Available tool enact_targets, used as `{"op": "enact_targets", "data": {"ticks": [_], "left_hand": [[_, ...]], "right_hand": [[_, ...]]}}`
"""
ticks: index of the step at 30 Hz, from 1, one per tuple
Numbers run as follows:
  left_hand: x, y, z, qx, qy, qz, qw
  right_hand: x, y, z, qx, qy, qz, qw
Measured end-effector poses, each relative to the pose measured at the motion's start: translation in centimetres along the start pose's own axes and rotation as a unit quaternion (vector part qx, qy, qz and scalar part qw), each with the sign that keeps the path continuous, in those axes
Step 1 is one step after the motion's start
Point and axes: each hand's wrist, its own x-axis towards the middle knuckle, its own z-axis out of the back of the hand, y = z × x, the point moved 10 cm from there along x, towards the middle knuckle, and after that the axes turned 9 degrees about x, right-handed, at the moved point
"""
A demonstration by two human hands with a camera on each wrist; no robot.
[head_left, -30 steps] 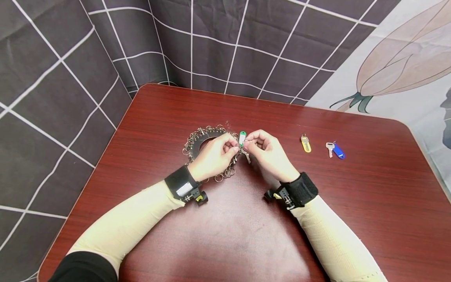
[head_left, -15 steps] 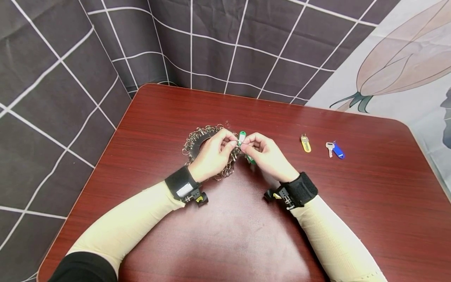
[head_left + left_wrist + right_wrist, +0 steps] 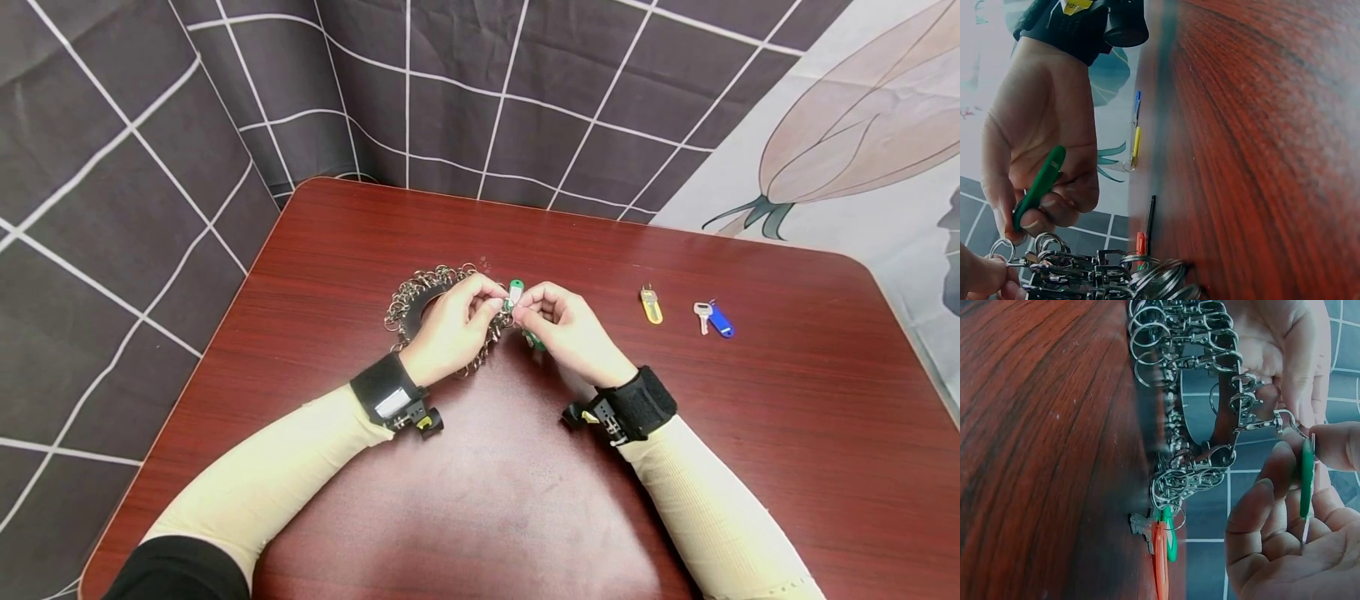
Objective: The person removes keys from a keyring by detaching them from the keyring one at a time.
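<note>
A dark round plate (image 3: pixel 412 321), edged with many clasps and metal split rings (image 3: pixel 397 293), is partly hidden behind my left hand (image 3: pixel 452 323). The left thumb and forefinger pinch a split ring (image 3: pixel 1002 249) joined to a clasp at its edge. My right hand (image 3: pixel 573 333) meets them there, its thumb and fingers pinching the ring end of a green key tag (image 3: pixel 1307 478). In the head view that tag shows partly below the right fingers. Another green key tag (image 3: pixel 516 289) lies just beyond the fingertips. In the right wrist view an orange key tag (image 3: pixel 1160 559) hangs from the ringed plate beside a key (image 3: pixel 1142 529).
To the right, a yellow key tag (image 3: pixel 651 306) lies on the reddish-brown table (image 3: pixel 465 508). Farther right are a blue key tag (image 3: pixel 722 321) and a silver key (image 3: pixel 702 315). A dark gridded cloth (image 3: pixel 480 92) hangs behind the table.
The left fingers have shifted slightly up. The key seen hanging under the right hand is no longer visible, and green tag plastic shows there. The ringed plate has shifted slightly left.
</note>
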Motion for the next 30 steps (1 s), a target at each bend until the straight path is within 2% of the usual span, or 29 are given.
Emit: {"op": "enact_targets", "data": {"ticks": [10,18,24,30], "left_hand": [[0.08,-0.12,-0.88,0.023,0.04,-0.005,0.9989],[0.0,0.0,-0.74,-0.008,0.025,0.005,0.9996],[-0.03,-0.19,-0.46,-0.026,0.016,0.005,0.9995],[0.03,-0.02,-0.62,-0.032,0.028,0.016,0.999]], "right_hand": [[-0.19,0.42,0.31,0.005,-0.019,0.003,1.0],[-0.2,-0.05,-0.09,0.007,-0.002,-0.017,1.0],[-0.31,0.13,-0.29,-0.031,0.003,-0.031,0.999],[-0.25,0.52,-0.23,-0.065,-0.007,-0.014,0.998]]}}
